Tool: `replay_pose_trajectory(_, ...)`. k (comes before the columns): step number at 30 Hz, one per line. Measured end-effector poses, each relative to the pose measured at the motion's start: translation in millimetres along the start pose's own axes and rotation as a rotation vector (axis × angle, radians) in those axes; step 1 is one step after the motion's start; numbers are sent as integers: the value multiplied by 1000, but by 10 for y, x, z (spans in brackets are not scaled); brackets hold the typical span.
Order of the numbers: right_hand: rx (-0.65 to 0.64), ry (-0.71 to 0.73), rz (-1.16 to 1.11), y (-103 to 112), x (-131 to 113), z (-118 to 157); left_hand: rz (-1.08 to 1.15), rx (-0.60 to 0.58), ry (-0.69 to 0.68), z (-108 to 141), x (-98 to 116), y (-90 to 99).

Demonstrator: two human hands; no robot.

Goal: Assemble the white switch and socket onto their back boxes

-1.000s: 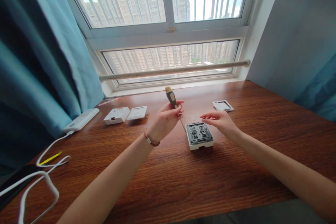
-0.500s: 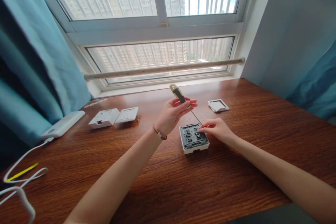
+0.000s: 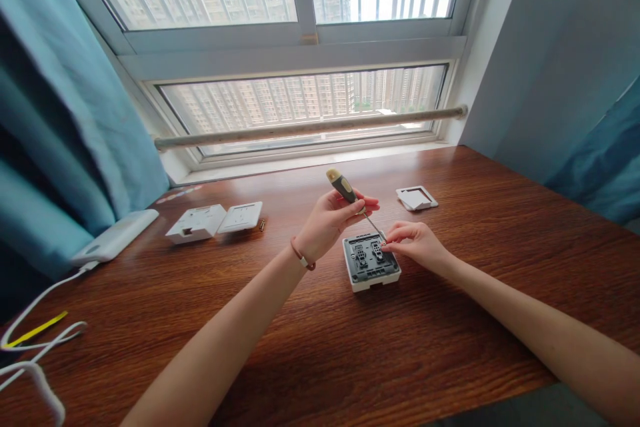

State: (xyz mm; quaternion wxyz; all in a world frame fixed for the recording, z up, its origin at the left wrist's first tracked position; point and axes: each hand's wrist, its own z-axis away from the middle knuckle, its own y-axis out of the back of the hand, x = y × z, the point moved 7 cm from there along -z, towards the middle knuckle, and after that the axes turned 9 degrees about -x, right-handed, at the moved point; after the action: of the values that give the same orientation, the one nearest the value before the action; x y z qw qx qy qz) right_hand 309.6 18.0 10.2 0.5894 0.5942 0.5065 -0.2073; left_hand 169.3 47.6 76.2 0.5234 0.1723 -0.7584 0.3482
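My left hand (image 3: 326, 221) is closed round a screwdriver (image 3: 342, 185) with a dark and yellowish handle. Its thin shaft slants down to the right, the tip ending at the fingertips of my right hand (image 3: 419, 247). Those right fingers are pinched together over the upper right edge of a wall switch (image 3: 371, 269), and whatever is between them is too small to make out. The switch lies flat on the table, a dark grey face with two black rocker mechanisms set in a white back box.
Behind on the right lies a white frame (image 3: 428, 197) with loose white plates (image 3: 415, 199). To the left are a white box (image 3: 196, 224), a white panel (image 3: 241, 217) and small screws (image 3: 262, 225). A white power strip (image 3: 115, 237), cable (image 3: 45, 285) and yellow strip (image 3: 37, 330) lie farther left.
The screwdriver's handle end has tipped slightly right and down, with my left hand turning a little. My right fingers stay pinched at the tip. The whole view has shifted slightly.
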Motion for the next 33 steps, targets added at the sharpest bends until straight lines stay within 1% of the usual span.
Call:
replay_pose_trajectory(9,-5,-22,24,-4,62,-12,-60,-16,24,9,-21,-14)
replay_pose_trajectory(18,-18,-23,-1,-11,74,-13,-187,-63,6,17,-60,-35)
replay_pose_trajectory(23,-16,-14,0,-13,68,-15,-242,-88,-24,22,-33,-63)
replay_pose_trajectory(33,-19,-14,9,-9,51,-13,-341,-68,-28,35,-16,-113)
